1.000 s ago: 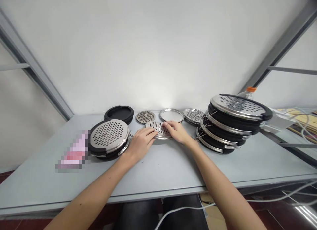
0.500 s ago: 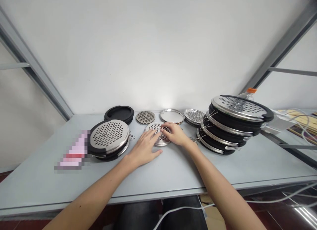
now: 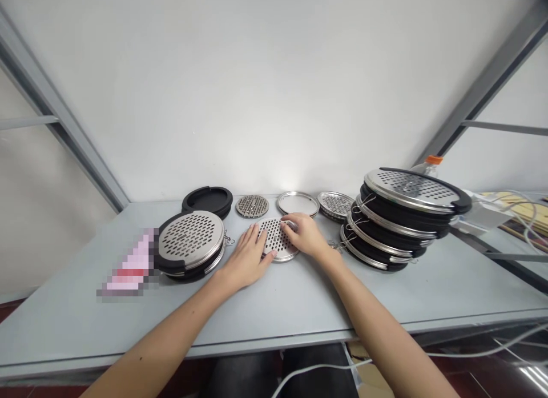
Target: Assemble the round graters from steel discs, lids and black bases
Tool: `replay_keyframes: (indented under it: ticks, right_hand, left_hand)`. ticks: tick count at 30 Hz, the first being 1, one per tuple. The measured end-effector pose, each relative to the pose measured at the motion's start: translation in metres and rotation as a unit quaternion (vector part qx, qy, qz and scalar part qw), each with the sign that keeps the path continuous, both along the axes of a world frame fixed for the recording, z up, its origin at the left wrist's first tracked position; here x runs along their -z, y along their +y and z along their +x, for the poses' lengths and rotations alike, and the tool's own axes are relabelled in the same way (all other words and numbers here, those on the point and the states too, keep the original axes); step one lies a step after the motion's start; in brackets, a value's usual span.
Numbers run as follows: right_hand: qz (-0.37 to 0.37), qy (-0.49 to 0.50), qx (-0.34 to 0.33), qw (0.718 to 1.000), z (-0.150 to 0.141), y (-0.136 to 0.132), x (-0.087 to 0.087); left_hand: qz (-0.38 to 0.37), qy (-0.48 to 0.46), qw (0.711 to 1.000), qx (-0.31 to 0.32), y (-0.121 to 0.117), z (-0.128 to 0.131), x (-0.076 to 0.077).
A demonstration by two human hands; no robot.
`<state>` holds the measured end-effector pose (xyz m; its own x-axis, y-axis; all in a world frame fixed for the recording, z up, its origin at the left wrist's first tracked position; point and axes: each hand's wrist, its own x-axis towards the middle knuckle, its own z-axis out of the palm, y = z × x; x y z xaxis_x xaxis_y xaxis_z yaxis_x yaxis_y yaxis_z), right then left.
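Observation:
A round perforated metal plate (image 3: 277, 244) lies flat on the table in front of me, between both hands. My left hand (image 3: 247, 258) rests along its left edge, fingers stretched out and thumb apart, the thumb tip at the near rim. At its right side, my right hand (image 3: 307, 235) has bent fingers at the far right rim and the thumb on the holed surface. The right hand hides part of the plate. Just behind stand a small studded metal disc (image 3: 252, 206) and a plain shallow metal lid (image 3: 298, 202).
Left are a perforated metal plate with black rim (image 3: 190, 238) on a stack and a black round tray (image 3: 209, 201). To the right rises a tall stack of black-rimmed units (image 3: 385, 229) with wire clasps. More perforated discs (image 3: 336, 204) sit behind it, near an orange-capped bottle (image 3: 431, 165).
My left hand has slid left and off the plate's top to its edge, baring more holes. My right hand has stayed at the right side. The view has shifted slightly.

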<state>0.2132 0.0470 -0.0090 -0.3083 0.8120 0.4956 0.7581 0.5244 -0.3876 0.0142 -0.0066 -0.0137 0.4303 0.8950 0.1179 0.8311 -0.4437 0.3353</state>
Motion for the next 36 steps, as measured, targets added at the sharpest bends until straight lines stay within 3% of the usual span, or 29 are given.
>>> replay_keyframes:
  ticks: [3,9,31,36]
  right_hand:
    - [0.016,-0.021,-0.054,0.998,-0.004,0.002,0.009]
    - [-0.034,-0.105,-0.104,0.988,-0.006,0.006,0.021]
    - [-0.047,-0.082,-0.048,0.994,-0.01,0.002,0.021]
    - [-0.053,-0.05,-0.083,0.994,-0.002,0.005,0.022]
  left_hand:
    - [-0.013,0.015,1.0,0.018,0.0,0.0,-0.004]
    - [-0.021,0.039,0.999,0.011,0.003,0.002,0.001]
    - [0.012,0.053,0.999,0.001,0.005,0.005,0.013]
    - [0.024,0.028,0.999,0.01,0.0,0.006,0.007]
